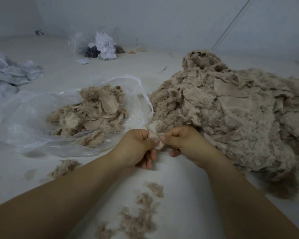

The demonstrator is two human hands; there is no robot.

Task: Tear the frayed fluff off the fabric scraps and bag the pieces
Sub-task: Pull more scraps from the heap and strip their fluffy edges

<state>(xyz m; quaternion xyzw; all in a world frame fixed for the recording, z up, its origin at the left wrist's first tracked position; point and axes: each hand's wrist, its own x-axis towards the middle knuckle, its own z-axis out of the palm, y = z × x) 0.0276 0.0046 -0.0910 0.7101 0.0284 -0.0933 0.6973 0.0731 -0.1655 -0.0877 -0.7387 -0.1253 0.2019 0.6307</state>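
My left hand [138, 147] and my right hand [183, 142] meet at the centre of the view, each pinching one side of a small beige fabric scrap [156, 138]. The scrap is mostly hidden by my fingers. A large heap of fluffy beige scraps [231, 107] rises just right of my hands and touches my right knuckles. To the left lies an open clear plastic bag [24, 121] with several trimmed beige pieces [91, 112] piled at its mouth. Torn tufts of fluff [141, 213] are scattered on the white surface between my forearms.
A second clear bag [100, 44] with white and dark scraps stands at the back by the wall. Crumpled pale blue-white fabric [9, 75] lies at the far left. More loose fluff [64, 168] sits by my left forearm.
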